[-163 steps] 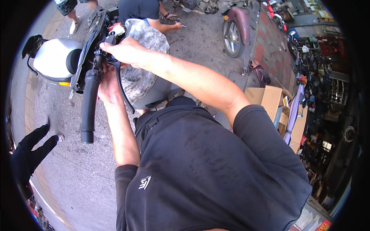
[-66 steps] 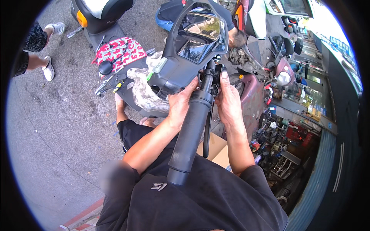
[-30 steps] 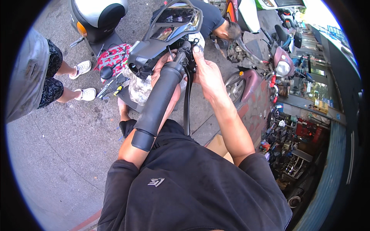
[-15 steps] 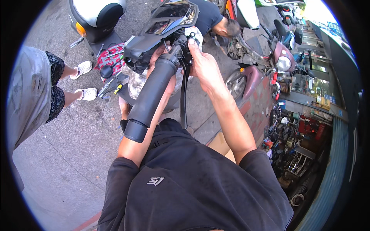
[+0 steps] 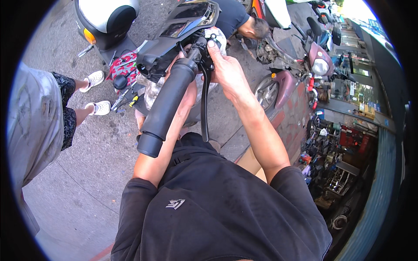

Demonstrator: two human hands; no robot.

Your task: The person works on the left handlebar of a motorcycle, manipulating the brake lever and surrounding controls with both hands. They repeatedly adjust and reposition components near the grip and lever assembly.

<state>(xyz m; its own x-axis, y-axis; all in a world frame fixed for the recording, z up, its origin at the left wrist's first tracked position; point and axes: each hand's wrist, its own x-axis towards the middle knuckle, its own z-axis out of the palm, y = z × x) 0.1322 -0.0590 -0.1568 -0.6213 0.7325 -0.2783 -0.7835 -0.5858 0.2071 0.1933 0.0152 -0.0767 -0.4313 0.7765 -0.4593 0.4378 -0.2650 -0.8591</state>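
Handlebar grip [image 5: 167, 106], black and thick, runs from the lower left up to the switch housing [image 5: 201, 50] of a scooter, and everything else is placed from it. The right hand [image 5: 226, 71] sits just right of the grip's upper end, its fingers curled onto the housing with one fingertip pressed on top; they hold the housing rather than spread wide. The left hand [image 5: 188, 93] lies behind the grip, mostly hidden by it, so I cannot tell how its fingers stand; its forearm comes up along the grip's right side. A black brake lever [image 5: 203, 108] hangs down just right of the grip, between the two forearms. Above the grip's upper end is the scooter's dark front cover [image 5: 183, 24]. Left of the grip, on the pavement [image 5: 87, 174], lie a red patterned cloth [image 5: 124, 71] and some small tools [image 5: 124, 99]. Farther left stands a person [image 5: 39, 117] in white shoes. Beyond the upper end another person [image 5: 241, 21] in dark clothes bends low beside a maroon scooter [image 5: 300, 65].
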